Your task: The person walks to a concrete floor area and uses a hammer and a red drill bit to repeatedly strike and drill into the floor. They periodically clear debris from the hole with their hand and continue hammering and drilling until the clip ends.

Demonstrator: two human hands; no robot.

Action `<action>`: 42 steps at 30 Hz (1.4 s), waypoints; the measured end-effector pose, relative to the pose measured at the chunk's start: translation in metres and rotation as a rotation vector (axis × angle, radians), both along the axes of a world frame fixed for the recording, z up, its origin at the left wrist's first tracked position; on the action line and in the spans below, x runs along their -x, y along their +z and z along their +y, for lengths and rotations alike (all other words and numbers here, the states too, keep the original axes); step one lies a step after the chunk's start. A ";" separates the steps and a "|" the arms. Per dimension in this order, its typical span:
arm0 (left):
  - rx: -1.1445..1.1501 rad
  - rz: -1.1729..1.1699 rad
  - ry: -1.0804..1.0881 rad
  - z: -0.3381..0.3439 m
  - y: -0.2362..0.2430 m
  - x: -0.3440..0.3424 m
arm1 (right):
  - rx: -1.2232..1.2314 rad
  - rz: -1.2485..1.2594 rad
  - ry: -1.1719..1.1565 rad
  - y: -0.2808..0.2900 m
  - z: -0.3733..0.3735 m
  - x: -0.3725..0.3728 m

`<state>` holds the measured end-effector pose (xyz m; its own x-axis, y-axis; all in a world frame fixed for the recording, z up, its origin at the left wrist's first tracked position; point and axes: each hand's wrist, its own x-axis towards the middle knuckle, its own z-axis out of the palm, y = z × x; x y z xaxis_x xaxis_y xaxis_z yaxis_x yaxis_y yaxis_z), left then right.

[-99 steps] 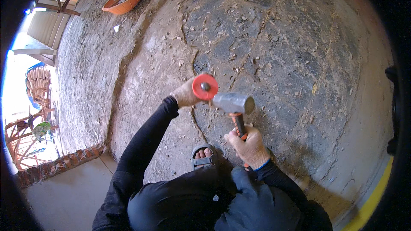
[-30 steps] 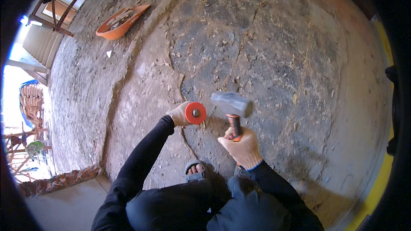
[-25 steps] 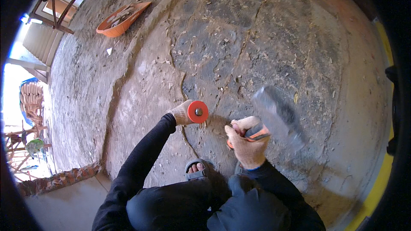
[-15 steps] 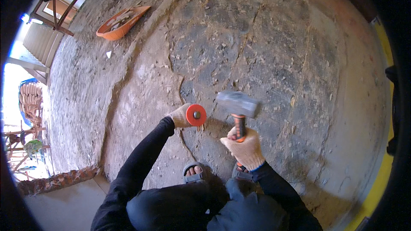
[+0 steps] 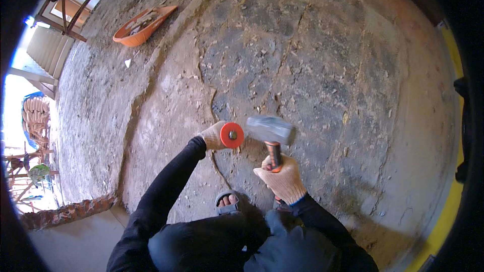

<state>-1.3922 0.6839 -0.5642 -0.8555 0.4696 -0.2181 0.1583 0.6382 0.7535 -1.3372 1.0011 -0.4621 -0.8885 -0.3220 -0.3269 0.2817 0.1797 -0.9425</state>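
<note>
In the head view my gloved left hand point(image 5: 213, 136) is closed on an upright chisel, whose red round guard point(image 5: 226, 141) and metal end point(image 5: 232, 134) face the camera. Just to the right, my gloved right hand point(image 5: 280, 181) grips the orange-and-black handle point(image 5: 274, 156) of a hammer. The hammer's grey head point(image 5: 270, 129), blurred, is beside the chisel's end, a short gap away. The chisel's lower end is hidden by the guard and hand. Below is a cracked, rubble-strewn concrete floor point(image 5: 302, 70), dark grey in the middle and paler at left.
An orange pan point(image 5: 141, 35) of debris lies upper left. A broken brick edge point(image 5: 65, 211) runs lower left. Stacked sacks point(image 5: 36, 116) and wooden frames point(image 5: 70, 10) stand along the left. My sandalled foot point(image 5: 227, 204) is below the chisel. A yellow strip point(image 5: 428, 242) runs along the right edge.
The hammer swung right, then came back; since half a second ago it has moved left and slightly down. My left hand is nearly still, though lower in view than 3.3 seconds ago.
</note>
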 end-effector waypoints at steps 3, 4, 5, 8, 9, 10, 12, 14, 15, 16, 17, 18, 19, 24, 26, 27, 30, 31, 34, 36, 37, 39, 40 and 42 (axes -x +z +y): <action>-0.003 -0.149 0.009 -0.003 -0.002 -0.001 | 0.298 0.241 -0.199 0.005 -0.009 0.005; 0.027 -0.130 0.014 -0.003 -0.003 0.001 | 0.277 0.238 -0.214 0.001 -0.017 0.001; -0.022 -0.143 0.034 -0.003 -0.003 0.000 | 0.258 0.239 -0.229 -0.006 -0.025 -0.004; -0.060 -0.004 -0.043 -0.001 -0.002 0.003 | -0.380 -0.194 0.220 -0.026 -0.029 -0.013; -0.070 -0.069 -0.041 0.000 -0.002 0.004 | -0.307 -0.181 0.251 -0.028 -0.024 -0.012; -0.068 -0.118 -0.042 0.001 -0.001 0.004 | -0.373 -0.246 0.286 -0.027 -0.019 -0.014; -0.068 -0.146 -0.020 0.001 0.001 0.006 | -0.125 -0.059 0.152 -0.017 -0.006 -0.008; -0.015 -0.188 -0.008 0.001 0.004 0.007 | 0.017 0.010 0.010 0.000 0.001 -0.006; 0.099 -0.144 0.029 0.001 0.006 0.003 | 0.080 0.047 -0.064 0.004 0.002 -0.001; 0.065 -0.174 0.031 0.001 0.007 0.006 | 0.138 0.062 -0.137 0.007 0.000 0.000; 0.057 -0.196 0.039 0.001 0.009 0.003 | 0.215 0.055 -0.237 0.006 -0.005 0.000; 0.099 -0.185 0.052 0.002 0.010 0.004 | 0.211 0.078 -0.249 0.003 -0.011 -0.003; 0.060 -0.152 0.065 0.002 0.011 0.003 | 0.217 0.118 -0.271 -0.004 -0.021 -0.005; -0.078 -0.091 -0.021 0.006 0.007 0.006 | -0.302 -0.189 0.161 -0.031 -0.029 -0.015; -0.087 -0.167 0.023 0.006 0.004 0.006 | -0.096 -0.204 0.036 -0.025 -0.015 -0.011; -0.052 -0.166 0.013 0.006 0.004 0.005 | -0.058 -0.143 -0.002 -0.019 -0.006 -0.008; 0.015 -0.104 0.029 0.003 0.004 0.004 | 0.093 0.043 -0.105 -0.009 0.001 0.003; -0.017 -0.093 0.031 0.003 0.005 0.003 | 0.132 0.067 -0.170 -0.009 -0.003 0.004; -0.069 -0.064 0.032 0.005 0.007 0.004 | 0.095 -0.026 -0.178 -0.023 -0.026 -0.003; -0.046 -0.077 -0.007 0.006 0.008 0.006 | -0.354 -0.084 0.148 -0.031 -0.033 -0.008; -0.054 -0.111 0.010 0.007 0.007 0.006 | -0.350 -0.175 0.144 -0.032 -0.031 -0.012; -0.082 -0.122 0.039 0.008 0.006 0.006 | -0.156 -0.090 0.057 -0.027 -0.020 -0.010; -0.065 -0.128 0.028 0.007 0.006 0.006 | -0.130 -0.099 0.029 -0.020 -0.011 -0.010; -0.033 -0.094 0.023 0.005 0.004 0.006 | -0.012 0.032 -0.053 -0.008 0.001 0.001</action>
